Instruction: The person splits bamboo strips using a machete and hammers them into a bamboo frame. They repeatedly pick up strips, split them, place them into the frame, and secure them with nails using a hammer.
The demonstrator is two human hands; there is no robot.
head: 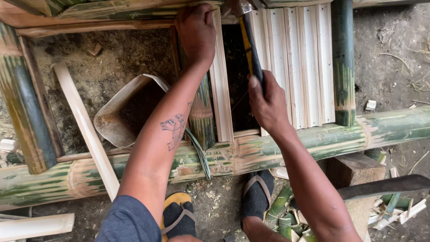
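Left hand [196,33] at 12 o'clock grips a slat [221,89]; right hand [267,104] clasps a hammer [251,45]. A misjudged strike could hit the left fingers.

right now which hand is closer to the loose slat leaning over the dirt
Left. The left hand grips a slat at the frame's top, nearer the loose slat; the right hand holds the hammer farther right.

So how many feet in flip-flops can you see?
2. The left foot, in a dark sock and yellow flip-flop, is at the bottom, below the left arm. The right foot, in a dark sock and flip-flop, is just below the long bamboo pole.
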